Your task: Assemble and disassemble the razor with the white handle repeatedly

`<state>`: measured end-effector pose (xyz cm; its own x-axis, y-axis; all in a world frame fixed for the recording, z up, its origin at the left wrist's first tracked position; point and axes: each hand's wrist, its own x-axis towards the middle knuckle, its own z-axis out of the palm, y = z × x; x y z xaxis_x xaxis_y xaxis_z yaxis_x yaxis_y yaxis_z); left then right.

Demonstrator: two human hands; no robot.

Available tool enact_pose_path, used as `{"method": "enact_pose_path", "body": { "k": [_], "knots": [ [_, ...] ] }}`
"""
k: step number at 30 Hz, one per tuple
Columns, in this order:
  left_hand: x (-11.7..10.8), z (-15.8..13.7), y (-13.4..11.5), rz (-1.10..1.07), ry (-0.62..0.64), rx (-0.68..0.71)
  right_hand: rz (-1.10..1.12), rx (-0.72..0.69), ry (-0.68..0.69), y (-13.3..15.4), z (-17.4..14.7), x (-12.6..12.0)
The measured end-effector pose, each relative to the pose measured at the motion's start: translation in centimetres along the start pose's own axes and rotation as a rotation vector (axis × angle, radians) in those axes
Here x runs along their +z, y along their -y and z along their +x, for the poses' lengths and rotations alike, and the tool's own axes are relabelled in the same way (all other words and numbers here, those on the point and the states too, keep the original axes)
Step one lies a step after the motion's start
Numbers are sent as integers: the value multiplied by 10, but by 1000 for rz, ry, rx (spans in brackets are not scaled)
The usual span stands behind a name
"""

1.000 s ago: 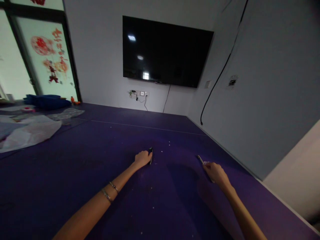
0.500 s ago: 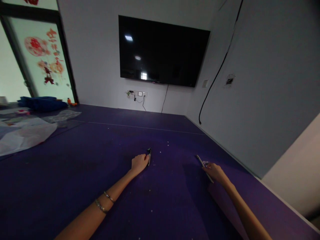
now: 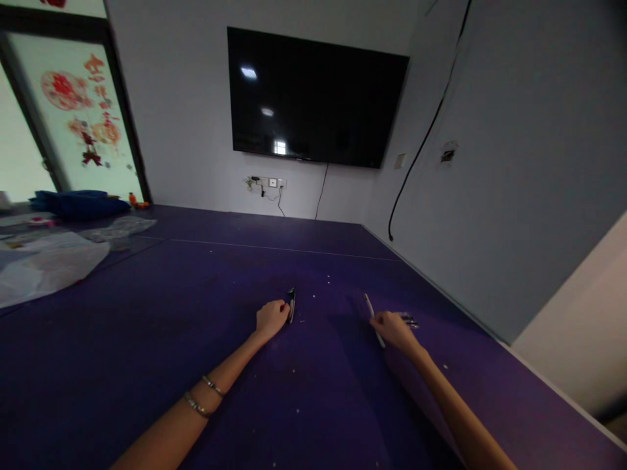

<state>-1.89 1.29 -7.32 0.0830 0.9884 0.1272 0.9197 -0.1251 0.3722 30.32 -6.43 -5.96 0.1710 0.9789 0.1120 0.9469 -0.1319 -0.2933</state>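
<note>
"Lying under the fingers, what's biggest?"

"The purple surface; well beyond the fingers hangs a black television."

"And the hands?"

"The right hand has its fingers pinching a slim pale stick, both ends poking out past them. The left hand has its fingers gripping a smaller dark item."

"Smaller still?"

"White specks between the two sets of fingers."

Sheeting left of hands, television on wall behind

Glossy TV scrn, crinkly plas. wrap
</note>
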Motion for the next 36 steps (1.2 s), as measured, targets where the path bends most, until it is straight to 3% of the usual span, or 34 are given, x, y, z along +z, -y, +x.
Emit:
{"method": "enact_pose_path", "body": {
  "k": [7, 15, 26, 30, 36],
  "knots": [
    [1, 4, 4, -48, -22, 10, 20, -55, -15, 99, -1, 21],
    [4, 4, 5, -63, -35, 7, -8, -97, -14, 156, 8, 47],
    [5, 4, 4, -56, -35, -1, -30, -50, 15, 180, 18, 56],
    [6, 5, 5, -64, -47, -1, -19, -28, 28, 181, 18, 56],
    [4, 7, 7, -84, -44, 17, -31, 5, -74, 164, 18, 47]
  ]
}}
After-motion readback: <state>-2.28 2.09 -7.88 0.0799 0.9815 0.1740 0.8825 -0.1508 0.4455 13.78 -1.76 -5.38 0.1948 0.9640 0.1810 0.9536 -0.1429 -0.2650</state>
